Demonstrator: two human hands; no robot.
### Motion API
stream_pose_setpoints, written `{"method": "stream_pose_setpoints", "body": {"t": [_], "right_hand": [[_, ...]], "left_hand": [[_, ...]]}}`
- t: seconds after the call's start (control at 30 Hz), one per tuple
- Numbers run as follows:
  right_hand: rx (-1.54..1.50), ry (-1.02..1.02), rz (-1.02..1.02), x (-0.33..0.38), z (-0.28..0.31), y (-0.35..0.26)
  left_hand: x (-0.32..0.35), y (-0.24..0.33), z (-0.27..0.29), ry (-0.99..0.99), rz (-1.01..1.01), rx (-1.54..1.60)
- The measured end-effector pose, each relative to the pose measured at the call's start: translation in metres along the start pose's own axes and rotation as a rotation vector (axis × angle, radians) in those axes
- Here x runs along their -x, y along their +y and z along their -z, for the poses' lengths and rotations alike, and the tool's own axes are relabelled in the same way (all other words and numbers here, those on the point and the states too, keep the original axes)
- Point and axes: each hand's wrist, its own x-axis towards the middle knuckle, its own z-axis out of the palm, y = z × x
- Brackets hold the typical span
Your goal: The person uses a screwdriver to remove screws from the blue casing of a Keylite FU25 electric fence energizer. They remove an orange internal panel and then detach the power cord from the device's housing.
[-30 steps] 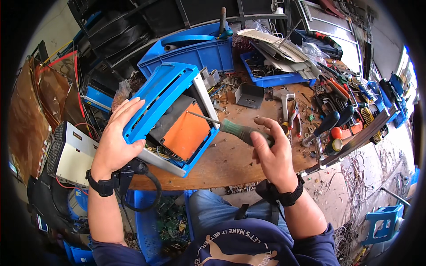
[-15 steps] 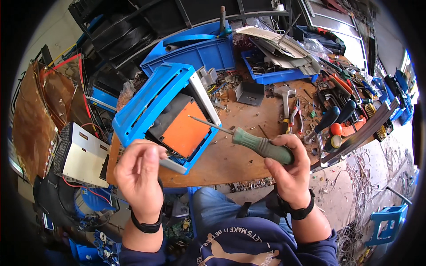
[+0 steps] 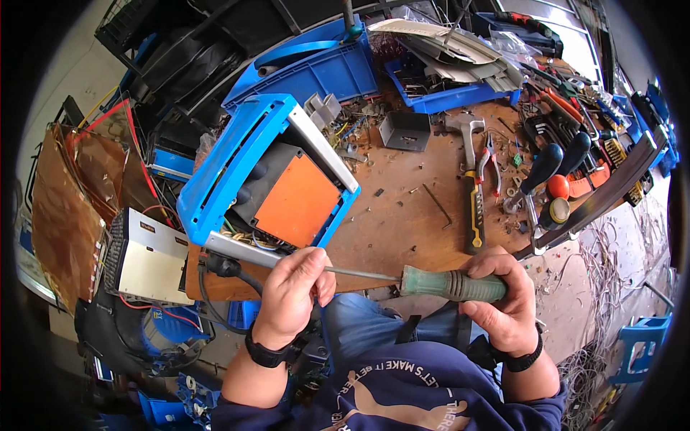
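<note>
My right hand is wrapped round the green handle of a screwdriver, held level above my lap. Its thin metal shaft points left, and the tip ends at the pinched fingers of my left hand. Those fingers hide the tip and anything small between them. Just beyond my left hand a blue-framed device with grey metal side bars rests on the table. Inside the frame sits a dark box with an orange top plate.
On the wooden table lie a hammer, pliers, an open black box and scattered screws. Blue bins stand at the back. More hand tools crowd the right side. A white metal case is at the left.
Both hands have come lower and nearer my body. The screwdriver has swung to level, and its tip has moved from over the orange plate to my left fingers.
</note>
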Motion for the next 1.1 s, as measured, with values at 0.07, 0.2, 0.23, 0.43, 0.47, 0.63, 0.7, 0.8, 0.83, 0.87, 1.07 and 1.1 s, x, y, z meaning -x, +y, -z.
{"method": "stream_pose_setpoints", "body": {"t": [0.07, 0.2, 0.23, 0.43, 0.47, 0.63, 0.7, 0.8, 0.83, 0.87, 1.07, 1.1], "right_hand": [[0.054, -0.007, 0.036, 0.004, 0.007, 0.003], [0.260, 0.062, 0.000, 0.014, 0.016, -0.006], [0.439, 0.109, 0.029, 0.014, 0.017, -0.012], [0.531, 0.264, 0.056, 0.032, 0.027, -0.019], [0.537, 0.280, 0.074, 0.032, 0.027, -0.019], [0.480, 0.419, 0.109, 0.029, 0.019, -0.024], [0.444, 0.431, 0.022, 0.032, 0.018, -0.028], [0.352, 0.422, -0.065, 0.036, 0.022, -0.016], [0.265, 0.437, -0.116, 0.033, 0.019, -0.014], [0.178, 0.452, -0.168, 0.030, 0.017, -0.011], [0.003, 0.318, -0.354, 0.002, -0.017, 0.019], [0.040, 0.283, -0.352, -0.005, -0.027, 0.028]], "left_hand": [[-0.003, -0.004, -0.003, -0.049, 0.045, 0.031], [-0.012, -0.032, 0.003, -0.108, 0.171, 0.127], [-0.017, -0.039, 0.005, -0.088, 0.198, 0.150], [-0.031, -0.068, -0.005, -0.287, 0.477, 0.182], [-0.039, -0.076, -0.003, -0.239, 0.424, 0.174], [-0.117, -0.030, -0.011, 0.082, -0.002, 0.476], [-0.105, -0.026, -0.015, 0.071, -0.128, 0.357], [-0.052, -0.044, -0.023, 0.032, -0.070, 0.120], [-0.045, -0.048, -0.018, -0.073, 0.015, 0.068], [-0.040, -0.052, -0.012, -0.178, 0.100, 0.018], [-0.019, -0.077, -0.011, -0.383, 0.231, 0.088], [-0.020, -0.085, -0.007, -0.351, 0.206, 0.218]]}}
